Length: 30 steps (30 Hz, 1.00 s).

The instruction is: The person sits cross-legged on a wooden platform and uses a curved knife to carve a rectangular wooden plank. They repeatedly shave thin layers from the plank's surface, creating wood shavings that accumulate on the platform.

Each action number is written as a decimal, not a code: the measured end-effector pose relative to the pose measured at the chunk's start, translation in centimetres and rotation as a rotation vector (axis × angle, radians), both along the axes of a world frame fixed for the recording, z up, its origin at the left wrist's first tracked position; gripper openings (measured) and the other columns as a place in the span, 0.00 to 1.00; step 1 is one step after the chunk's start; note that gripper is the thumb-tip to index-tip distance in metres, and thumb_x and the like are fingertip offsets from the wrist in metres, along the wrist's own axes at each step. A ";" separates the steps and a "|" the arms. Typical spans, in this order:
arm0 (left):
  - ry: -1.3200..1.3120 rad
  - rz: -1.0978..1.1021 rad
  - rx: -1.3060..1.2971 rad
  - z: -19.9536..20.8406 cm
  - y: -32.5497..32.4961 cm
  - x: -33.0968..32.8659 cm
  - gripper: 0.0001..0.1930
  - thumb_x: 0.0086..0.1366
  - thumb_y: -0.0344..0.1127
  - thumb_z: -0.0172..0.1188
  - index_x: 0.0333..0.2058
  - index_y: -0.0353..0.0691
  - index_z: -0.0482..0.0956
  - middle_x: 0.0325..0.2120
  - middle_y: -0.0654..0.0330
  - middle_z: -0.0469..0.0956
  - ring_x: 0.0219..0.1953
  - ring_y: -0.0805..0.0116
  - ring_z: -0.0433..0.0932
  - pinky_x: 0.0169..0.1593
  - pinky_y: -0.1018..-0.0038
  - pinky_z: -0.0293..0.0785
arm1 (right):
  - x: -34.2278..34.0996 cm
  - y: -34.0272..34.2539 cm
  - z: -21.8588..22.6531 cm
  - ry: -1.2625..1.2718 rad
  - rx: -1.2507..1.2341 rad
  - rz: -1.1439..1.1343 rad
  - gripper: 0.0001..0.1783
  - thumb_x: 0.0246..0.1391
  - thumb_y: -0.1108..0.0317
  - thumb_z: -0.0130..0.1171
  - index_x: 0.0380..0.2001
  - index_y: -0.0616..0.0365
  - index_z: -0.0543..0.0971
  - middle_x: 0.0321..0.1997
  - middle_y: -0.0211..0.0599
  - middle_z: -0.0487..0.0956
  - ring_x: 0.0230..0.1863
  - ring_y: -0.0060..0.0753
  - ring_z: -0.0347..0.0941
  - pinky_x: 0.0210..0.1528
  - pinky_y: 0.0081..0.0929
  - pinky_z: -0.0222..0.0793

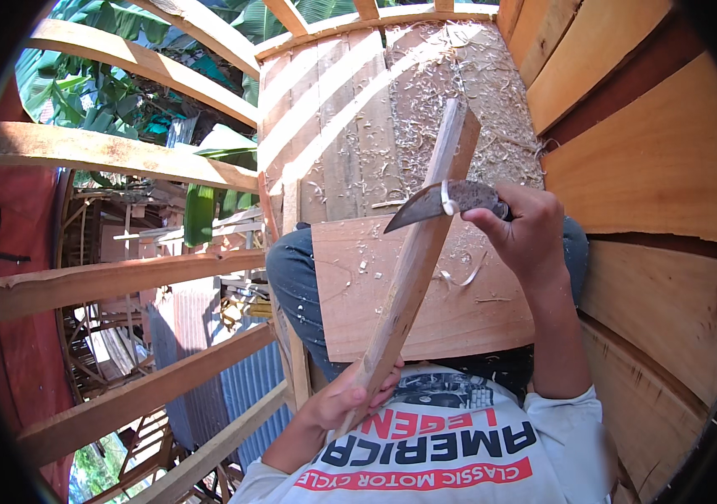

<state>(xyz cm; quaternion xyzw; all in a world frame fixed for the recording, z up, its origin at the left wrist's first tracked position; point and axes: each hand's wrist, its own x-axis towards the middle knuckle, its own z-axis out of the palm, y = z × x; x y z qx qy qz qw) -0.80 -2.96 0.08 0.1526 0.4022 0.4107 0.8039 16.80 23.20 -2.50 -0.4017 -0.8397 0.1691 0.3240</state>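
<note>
My right hand (531, 227) is closed around the handle of a short knife with a broad, curved, dark blade (416, 208). The blade lies across the upper part of a long squared piece of wood (413, 273), and a pale curl of shaving (448, 200) sits on the blade near the handle. Close to my body, my left hand (348, 398) grips the lower end of the wood, which slants up and away to the right. Under the wood, a flat plywood board (354, 323) rests across my legs, with a few chips and curls on it.
Wood shavings (493, 92) cover much of the plank floor (325, 151) ahead. A wall of planks (652, 160) stands close on my right. Along the left run open wooden rails (123, 281), with corrugated metal sheets (253, 391) and large green leaves beyond and below.
</note>
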 end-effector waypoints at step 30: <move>-0.011 -0.005 -0.051 0.4 1.0 0.2 0.46 0.53 0.67 0.58 0.56 0.34 0.55 0.35 0.64 0.59 0.31 0.79 0.62 0.32 0.83 0.61 | 0.2 -1.5 -0.7 0.075 -0.054 0.084 0.37 0.40 0.31 0.60 0.09 0.56 0.68 0.09 0.37 0.67 0.11 0.38 0.67 0.16 0.30 0.62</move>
